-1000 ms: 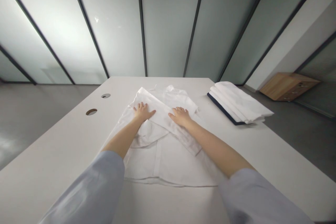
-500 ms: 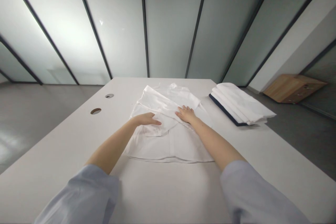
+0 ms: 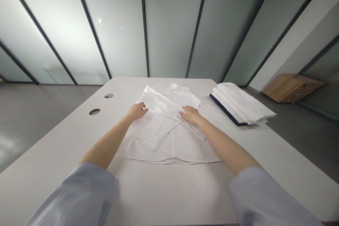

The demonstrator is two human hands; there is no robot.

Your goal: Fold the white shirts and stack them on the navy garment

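A white shirt (image 3: 169,137) lies spread on the white table (image 3: 66,141), one sleeve folded slantwise across its upper part. My left hand (image 3: 136,111) rests at the shirt's upper left edge, fingers curled on the fabric where the folded sleeve begins. My right hand (image 3: 191,114) lies on the lower end of that sleeve, right of the middle, fingers bent and pressing down on the cloth. Both forearms are bare, with pale blue sleeves pushed up near the elbows.
A stack of folded white cloth (image 3: 242,102) with a dark blue piece underneath sits at the table's right side. Two round cable holes (image 3: 94,112) lie at the left. A wooden cabinet (image 3: 291,87) stands on the floor at the far right, glass walls behind.
My left hand has slid from the shirt's middle up and left to its edge. My right hand has stayed on the sleeve, and the cloth under it has shifted slightly.
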